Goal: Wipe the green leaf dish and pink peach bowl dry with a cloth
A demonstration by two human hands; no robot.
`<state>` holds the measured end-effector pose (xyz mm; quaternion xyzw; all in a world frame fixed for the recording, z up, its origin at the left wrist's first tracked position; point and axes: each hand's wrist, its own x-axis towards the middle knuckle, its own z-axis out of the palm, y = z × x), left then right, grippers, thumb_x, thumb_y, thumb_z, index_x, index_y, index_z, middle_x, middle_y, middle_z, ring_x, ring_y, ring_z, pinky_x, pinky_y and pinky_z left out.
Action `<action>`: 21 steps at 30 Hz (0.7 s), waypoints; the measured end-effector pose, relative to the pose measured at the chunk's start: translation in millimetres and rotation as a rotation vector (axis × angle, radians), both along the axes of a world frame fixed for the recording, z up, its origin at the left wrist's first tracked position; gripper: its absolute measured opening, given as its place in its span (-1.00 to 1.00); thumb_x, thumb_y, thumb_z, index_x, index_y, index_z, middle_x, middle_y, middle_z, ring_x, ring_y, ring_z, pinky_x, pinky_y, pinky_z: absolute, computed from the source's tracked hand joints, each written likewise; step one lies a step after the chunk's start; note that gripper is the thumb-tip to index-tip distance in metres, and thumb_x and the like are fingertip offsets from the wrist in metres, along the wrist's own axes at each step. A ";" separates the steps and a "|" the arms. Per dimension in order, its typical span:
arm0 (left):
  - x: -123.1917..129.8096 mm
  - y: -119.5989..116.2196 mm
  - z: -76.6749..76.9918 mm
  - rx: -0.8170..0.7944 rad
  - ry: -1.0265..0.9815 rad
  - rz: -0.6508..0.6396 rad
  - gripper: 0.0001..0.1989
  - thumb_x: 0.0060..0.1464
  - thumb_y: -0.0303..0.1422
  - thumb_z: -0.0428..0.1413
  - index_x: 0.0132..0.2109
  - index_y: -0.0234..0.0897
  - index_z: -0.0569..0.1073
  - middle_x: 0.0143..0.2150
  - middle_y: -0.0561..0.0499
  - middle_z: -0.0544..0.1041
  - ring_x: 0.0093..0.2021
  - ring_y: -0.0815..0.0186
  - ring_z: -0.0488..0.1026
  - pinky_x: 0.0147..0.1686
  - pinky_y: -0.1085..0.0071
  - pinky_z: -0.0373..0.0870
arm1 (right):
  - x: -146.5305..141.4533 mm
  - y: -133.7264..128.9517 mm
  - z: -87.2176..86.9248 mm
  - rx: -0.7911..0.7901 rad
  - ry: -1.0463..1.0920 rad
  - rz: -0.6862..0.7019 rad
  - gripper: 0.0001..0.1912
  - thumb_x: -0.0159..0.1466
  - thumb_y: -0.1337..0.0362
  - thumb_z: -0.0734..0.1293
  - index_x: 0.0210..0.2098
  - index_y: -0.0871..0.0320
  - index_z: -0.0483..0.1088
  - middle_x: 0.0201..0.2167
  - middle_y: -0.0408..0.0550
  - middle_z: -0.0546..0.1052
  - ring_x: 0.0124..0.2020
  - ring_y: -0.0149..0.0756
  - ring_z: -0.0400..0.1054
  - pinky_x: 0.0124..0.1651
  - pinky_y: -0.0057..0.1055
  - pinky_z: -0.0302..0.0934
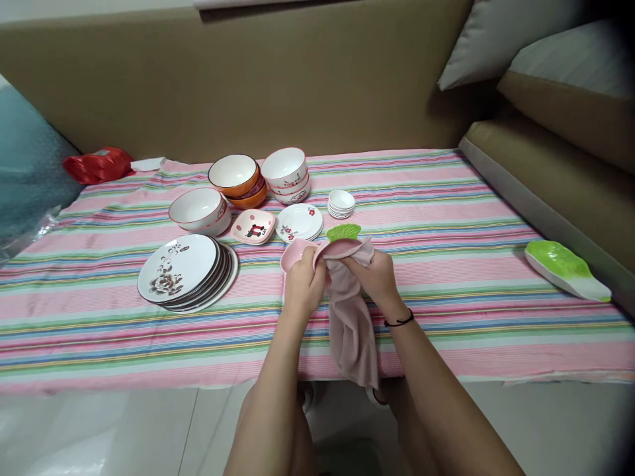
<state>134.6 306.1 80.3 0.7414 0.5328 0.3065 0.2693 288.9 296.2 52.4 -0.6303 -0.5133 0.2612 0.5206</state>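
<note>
A pink cloth (351, 330) hangs from between my two hands over the front edge of the striped sheet. My left hand (303, 281) is closed on the cloth's upper left, and my right hand (378, 281) grips its upper right. Just beyond the cloth shows a green leaf-shaped piece (343, 231); I cannot tell whether it belongs to a dish held within the cloth. A pink dish (294, 254) lies by my left hand, partly covered by it. Farther off are a stack of small white bowls (341, 201) and white flowered plates (299, 222).
On the left, flower-patterned plates (178, 270) are stacked near a white bowl (198, 210). Behind stand orange bowls (235, 175), white bowls (285, 170) and a square cat dish (253, 226). A green-and-white cabbage-shaped dish (565, 268) lies right. A red bundle (99, 165) sits far left.
</note>
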 end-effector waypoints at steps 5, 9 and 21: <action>-10.7 4.3 0.2 -0.003 0.300 -0.002 -0.76 0.14 -0.34 -0.16 -0.26 -0.26 0.39 -0.42 -0.06 0.48 -0.38 0.18 0.42 -0.43 0.36 0.15 | 11.4 -1.6 -0.7 0.039 -0.356 0.061 -0.57 0.12 0.05 0.30 -0.72 0.20 0.24 -0.77 -0.16 0.25 -0.65 -0.46 0.04 -0.53 -0.46 -0.10; -7.2 2.3 0.6 0.000 0.425 0.013 -0.73 0.13 -0.34 -0.17 -0.24 -0.26 0.42 -0.42 -0.08 0.49 -0.39 0.14 0.43 -0.45 0.35 0.11 | 15.1 -1.8 -1.6 0.052 -0.466 0.075 -0.55 0.16 0.05 0.26 -0.74 0.16 0.16 -0.77 -0.14 0.23 -0.65 -0.46 0.02 -0.51 -0.43 -0.15; 6.2 -4.0 -7.4 0.055 -0.056 0.405 -0.74 0.12 -0.39 -0.16 -0.25 -0.24 0.43 -0.40 -0.08 0.48 -0.36 0.17 0.40 -0.35 0.33 0.20 | -26.8 -3.8 -2.1 -0.146 0.064 -0.005 -0.67 0.08 0.03 0.33 -0.49 0.22 0.37 -0.54 -0.05 0.48 -0.50 -0.32 0.30 -0.48 -0.46 0.10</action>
